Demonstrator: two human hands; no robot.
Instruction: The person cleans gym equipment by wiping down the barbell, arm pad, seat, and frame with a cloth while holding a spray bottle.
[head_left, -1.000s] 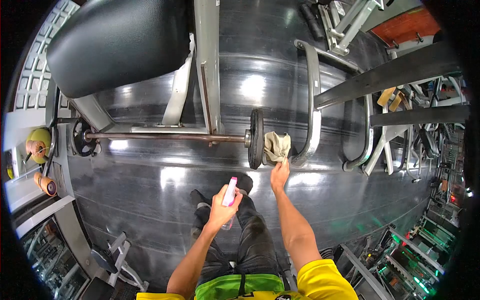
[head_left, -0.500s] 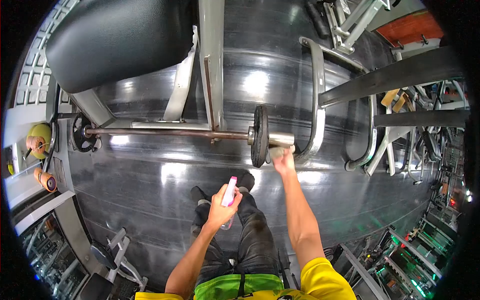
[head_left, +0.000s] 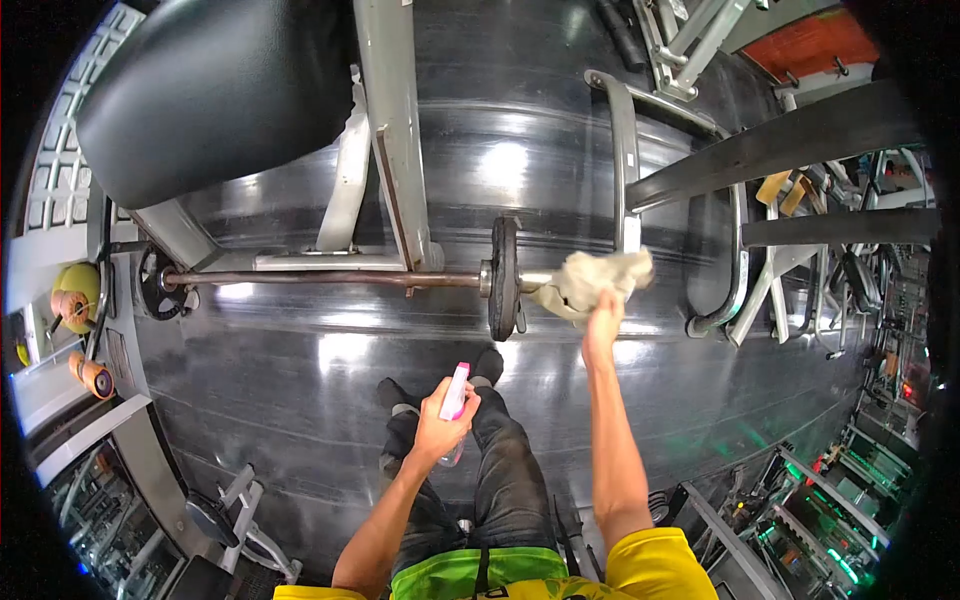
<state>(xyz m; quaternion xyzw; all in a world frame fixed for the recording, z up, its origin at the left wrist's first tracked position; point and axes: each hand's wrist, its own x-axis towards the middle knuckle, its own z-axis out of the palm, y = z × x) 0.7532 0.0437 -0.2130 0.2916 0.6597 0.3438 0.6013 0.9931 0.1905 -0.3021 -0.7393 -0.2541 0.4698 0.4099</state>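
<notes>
Reference is the weight plate (head_left: pixel 504 279) on the barbell (head_left: pixel 330 279). Your right hand (head_left: pixel 602 328) is off the plate's outer side, fingers closed on a bunched cream cloth (head_left: pixel 600 278). Cloth sits at the bar's end, right of the plate, hiding most of the sleeve (can't tell if it wraps all the way round). Your left hand (head_left: pixel 437 428) is on your side of the plate, apart from it, curled around a tilted spray bottle (head_left: pixel 457 390) with a pink-and-white head. Second plate (head_left: pixel 158 282) is far left of the first, same bar. Black pad (head_left: pixel 220 95): beyond the plate, to its left. Curved frame leg (head_left: pixel 625 160): beyond it, to its right.
</notes>
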